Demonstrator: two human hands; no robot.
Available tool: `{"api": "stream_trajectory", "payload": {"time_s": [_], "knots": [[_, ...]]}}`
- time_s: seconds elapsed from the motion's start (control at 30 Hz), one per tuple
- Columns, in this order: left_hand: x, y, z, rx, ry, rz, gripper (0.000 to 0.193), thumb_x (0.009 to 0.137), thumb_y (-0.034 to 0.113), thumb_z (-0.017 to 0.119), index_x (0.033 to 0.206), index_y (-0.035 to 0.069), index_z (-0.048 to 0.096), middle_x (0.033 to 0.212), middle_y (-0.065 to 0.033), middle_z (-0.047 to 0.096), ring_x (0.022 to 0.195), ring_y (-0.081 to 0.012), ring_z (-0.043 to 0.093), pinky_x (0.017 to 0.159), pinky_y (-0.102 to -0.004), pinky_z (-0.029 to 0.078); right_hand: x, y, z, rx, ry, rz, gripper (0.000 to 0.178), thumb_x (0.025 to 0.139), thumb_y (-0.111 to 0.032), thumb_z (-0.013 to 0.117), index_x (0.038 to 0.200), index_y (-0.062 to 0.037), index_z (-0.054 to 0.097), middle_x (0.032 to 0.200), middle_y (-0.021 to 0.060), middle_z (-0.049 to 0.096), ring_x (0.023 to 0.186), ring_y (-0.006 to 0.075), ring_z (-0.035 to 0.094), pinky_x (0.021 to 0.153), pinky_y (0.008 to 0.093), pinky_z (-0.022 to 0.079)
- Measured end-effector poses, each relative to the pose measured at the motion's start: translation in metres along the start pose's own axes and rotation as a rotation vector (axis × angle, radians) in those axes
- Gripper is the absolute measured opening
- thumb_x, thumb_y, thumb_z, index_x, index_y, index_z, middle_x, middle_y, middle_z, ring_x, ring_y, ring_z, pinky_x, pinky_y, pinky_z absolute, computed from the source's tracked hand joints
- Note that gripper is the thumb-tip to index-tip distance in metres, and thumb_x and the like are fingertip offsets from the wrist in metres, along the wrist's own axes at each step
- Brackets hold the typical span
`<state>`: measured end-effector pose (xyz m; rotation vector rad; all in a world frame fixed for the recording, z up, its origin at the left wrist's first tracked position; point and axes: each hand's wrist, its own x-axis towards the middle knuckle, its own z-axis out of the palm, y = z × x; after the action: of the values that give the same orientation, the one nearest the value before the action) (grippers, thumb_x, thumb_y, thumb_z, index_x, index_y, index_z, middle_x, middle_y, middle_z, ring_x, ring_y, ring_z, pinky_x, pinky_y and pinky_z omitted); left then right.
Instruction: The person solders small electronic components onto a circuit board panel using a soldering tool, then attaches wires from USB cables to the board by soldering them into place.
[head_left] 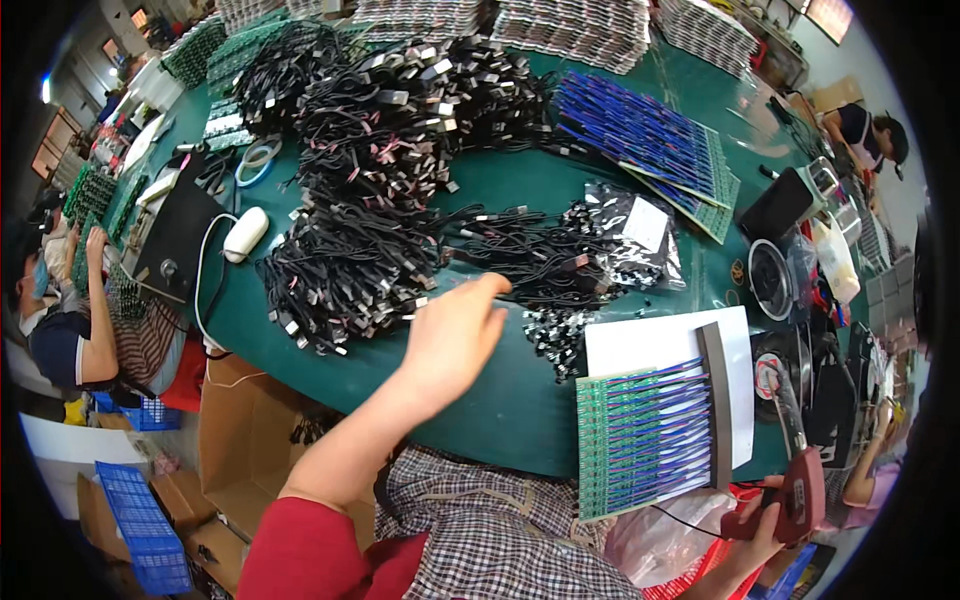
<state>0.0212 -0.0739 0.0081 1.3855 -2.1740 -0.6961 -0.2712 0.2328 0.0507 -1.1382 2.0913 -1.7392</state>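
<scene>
My left hand point(455, 335) is over the green table, at the near edge of a pile of black cables point(520, 250) with metal plugs. Its thumb and forefinger are apart, and I see nothing held between them. At the lower right, my right hand point(765, 535) is closed round a dark red, pistol-shaped soldering gun point(798, 500), its long nozzle pointing up. Between the hands lies a green circuit board panel point(605, 450) with rows of blue and purple wires, a dark grey bar point(716, 400) across their far ends. White sheet material point(650, 335) lies beneath.
A bigger heap of black cables point(350, 260) covers the table's left middle. Small black parts point(555, 340) lie loose beside a clear bag point(640, 235). Wired panels point(650, 140) are stacked behind. A white computer mouse point(246, 234) is at left. Other people work on both sides.
</scene>
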Motion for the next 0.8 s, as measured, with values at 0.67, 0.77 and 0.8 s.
{"api": "stream_trajectory", "payload": {"time_s": [0.67, 0.77, 0.8], "knots": [[0.033, -0.035, 0.029, 0.241, 0.249, 0.518, 0.022, 0.074, 0.007, 0.063, 0.096, 0.010, 0.063, 0.068, -0.0044, 0.057, 0.062, -0.0191, 0.060, 0.054, -0.0323, 0.049, -0.008, 0.004, 0.011, 0.191, 0.129, 0.103, 0.042, 0.085, -0.017, 0.058, 0.117, 0.0053, 0.041, 0.099, 0.0172, 0.055, 0.055, 0.0112, 0.047, 0.046, 0.0200, 0.038], [0.023, -0.022, 0.010, -0.028, 0.257, 0.417, 0.014, 0.077, 0.000, 0.061, 0.091, 0.004, 0.063, 0.080, -0.0091, 0.065, 0.073, -0.0234, 0.064, 0.063, -0.0315, 0.051, -0.014, 0.005, 0.007, 0.175, 0.141, 0.101, 0.043, 0.086, -0.017, 0.058, 0.118, 0.0053, 0.040, 0.099, 0.0171, 0.055, 0.055, 0.0111, 0.048, 0.046, 0.0200, 0.038], [0.019, -0.017, 0.001, -0.111, 0.227, 0.414, 0.015, 0.077, -0.002, 0.060, 0.091, 0.002, 0.063, 0.084, -0.0106, 0.065, 0.076, -0.0242, 0.064, 0.066, -0.0310, 0.051, -0.017, 0.006, 0.006, 0.165, 0.150, 0.108, 0.043, 0.086, -0.017, 0.058, 0.118, 0.0053, 0.040, 0.099, 0.0171, 0.055, 0.055, 0.0111, 0.048, 0.046, 0.0200, 0.038]]}}
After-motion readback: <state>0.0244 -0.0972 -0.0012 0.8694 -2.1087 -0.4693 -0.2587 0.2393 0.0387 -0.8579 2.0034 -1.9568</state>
